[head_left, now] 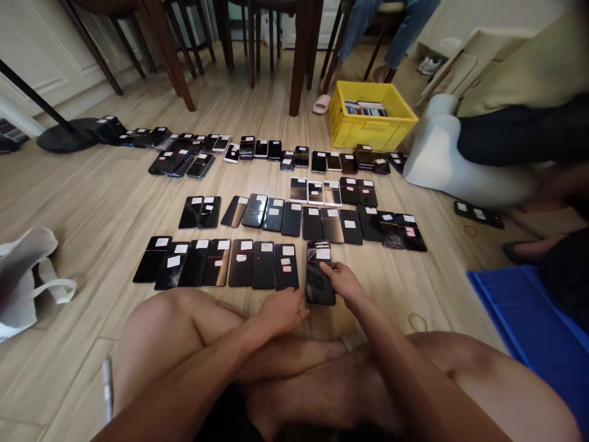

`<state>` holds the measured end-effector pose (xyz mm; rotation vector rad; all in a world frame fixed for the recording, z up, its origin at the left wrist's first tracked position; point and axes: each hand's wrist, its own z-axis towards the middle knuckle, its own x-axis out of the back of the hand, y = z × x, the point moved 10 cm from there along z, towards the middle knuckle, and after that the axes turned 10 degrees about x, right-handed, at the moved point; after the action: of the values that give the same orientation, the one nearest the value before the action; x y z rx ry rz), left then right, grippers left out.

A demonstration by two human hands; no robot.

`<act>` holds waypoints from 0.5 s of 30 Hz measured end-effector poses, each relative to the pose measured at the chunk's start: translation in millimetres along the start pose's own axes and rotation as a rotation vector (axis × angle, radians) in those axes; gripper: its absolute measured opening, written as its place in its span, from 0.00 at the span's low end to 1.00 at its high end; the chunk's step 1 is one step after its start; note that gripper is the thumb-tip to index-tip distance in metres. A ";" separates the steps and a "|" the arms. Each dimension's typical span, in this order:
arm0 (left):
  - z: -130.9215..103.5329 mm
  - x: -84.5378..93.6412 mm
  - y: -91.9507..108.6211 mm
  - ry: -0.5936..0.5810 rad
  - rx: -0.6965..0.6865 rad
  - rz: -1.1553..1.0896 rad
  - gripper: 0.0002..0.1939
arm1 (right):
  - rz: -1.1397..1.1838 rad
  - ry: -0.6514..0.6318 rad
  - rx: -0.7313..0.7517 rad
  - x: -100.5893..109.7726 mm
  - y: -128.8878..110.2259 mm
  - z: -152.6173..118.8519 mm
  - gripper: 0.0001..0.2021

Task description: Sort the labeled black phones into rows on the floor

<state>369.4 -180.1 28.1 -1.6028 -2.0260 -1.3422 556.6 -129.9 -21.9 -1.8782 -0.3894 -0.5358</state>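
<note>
Several dark phones with white labels lie in rows on the wooden floor. My right hand [343,281] has its fingers closed on the right edge of a small stack of black phones [318,285], near the right end of the front row. Beside the stack, on its left, my left hand [286,308] is at the lower edge of a black phone with white and red-edged labels [286,270]. Its fingers are partly bent and apart, and nothing shows in them. A black phone with a red dot [263,267] lies further left in that row.
A yellow crate [372,132] holding phones stands at the back right. Another person sits at the right by a white stool [426,153]. A blue folded item [519,325] lies at the right, a white bag [23,282] at the left, and a pen [107,387] near my left knee.
</note>
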 end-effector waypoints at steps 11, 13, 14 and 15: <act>-13.6 -3.1 7.3 -0.048 -0.035 0.241 0.19 | -0.251 -0.078 -0.007 -12.8 11.5 7.5 0.21; -12.5 -6.0 7.9 -0.079 -0.040 0.269 0.21 | -0.333 -0.069 -0.011 -9.0 11.7 9.2 0.21; -11.9 -8.1 7.5 -0.093 -0.041 0.273 0.22 | -0.368 -0.064 -0.013 -7.5 11.8 9.7 0.22; -11.2 -10.8 6.7 -0.109 -0.043 0.268 0.23 | -0.397 -0.058 -0.015 -6.5 12.1 9.8 0.22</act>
<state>375.4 -195.8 30.6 -1.9243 -1.7690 -1.2315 559.0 -125.1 -37.9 -1.8401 -0.8080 -0.7495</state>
